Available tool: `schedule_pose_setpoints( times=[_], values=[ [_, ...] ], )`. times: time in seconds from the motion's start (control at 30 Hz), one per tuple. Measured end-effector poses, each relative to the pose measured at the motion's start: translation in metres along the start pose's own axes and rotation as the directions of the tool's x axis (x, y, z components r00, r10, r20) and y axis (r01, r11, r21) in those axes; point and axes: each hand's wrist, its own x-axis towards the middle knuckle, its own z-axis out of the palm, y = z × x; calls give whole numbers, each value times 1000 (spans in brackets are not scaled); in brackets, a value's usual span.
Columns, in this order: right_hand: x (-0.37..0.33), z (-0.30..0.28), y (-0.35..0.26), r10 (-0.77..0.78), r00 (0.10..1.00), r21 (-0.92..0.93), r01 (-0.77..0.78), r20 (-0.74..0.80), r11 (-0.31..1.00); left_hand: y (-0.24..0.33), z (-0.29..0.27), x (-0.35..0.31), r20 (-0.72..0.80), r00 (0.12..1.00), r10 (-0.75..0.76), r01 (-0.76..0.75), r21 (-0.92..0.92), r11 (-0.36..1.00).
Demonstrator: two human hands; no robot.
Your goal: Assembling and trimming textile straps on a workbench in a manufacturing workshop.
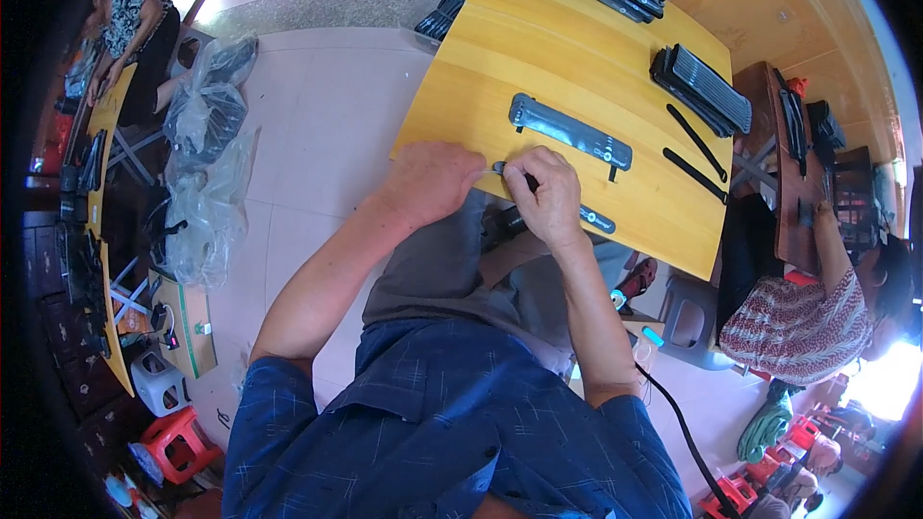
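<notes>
Nearby, clear plastic bags (pixel 207 125) hold dark parts

The surface (pixel 500 67) is seen in a warm yellow wood tone with a fine straight grain. A dark grey strip (pixel 569 132) with small pale dots is laid on it, and stacks of black strips (pixel 705 88) and two single black strips (pixel 696 142) are shown further along. A small silver-and-black piece (pixel 514 173) is pinched between the left hand (pixel 430 183) and the right hand (pixel 550 197). A dark blue shirt (pixel 433 423) with a faint pale check is worn, with grey trousers (pixel 452 274). The floor (pixel 308 125) is tiled in pale pinkish beige. Clear plastic bags (pixel 207 163) holding dark contents are seen at the left, and a red stool (pixel 173 442) lower down. A red-and-white patterned top (pixel 798 322) is worn by a person at the right.
</notes>
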Motion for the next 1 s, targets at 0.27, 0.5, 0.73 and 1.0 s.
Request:
schedule_pose_setpoints(
  times=[0.27, 0.5, 0.73, 1.0],
  values=[
    [-2, -3, 2, -26, 999, 30, 25, 33, 999, -4, 8, -5, -8, 1000, -24, 23, -95, 995],
    [-3, -4, 0, -58, 998, -24, 59, 40, 998, -13, 3, 13, 133, 991, -20, 34, -107, 994],
    [-4, -2, 0, -70, 997, -72, 73, 39, 995, -23, -11, 41, 395, 917, 50, -29, -58, 998],
    [-2, 5, -10, -93, 994, -192, 102, 55, 976, -12, -19, 43, 451, 893, -7, -16, 47, 999]
  ],
)
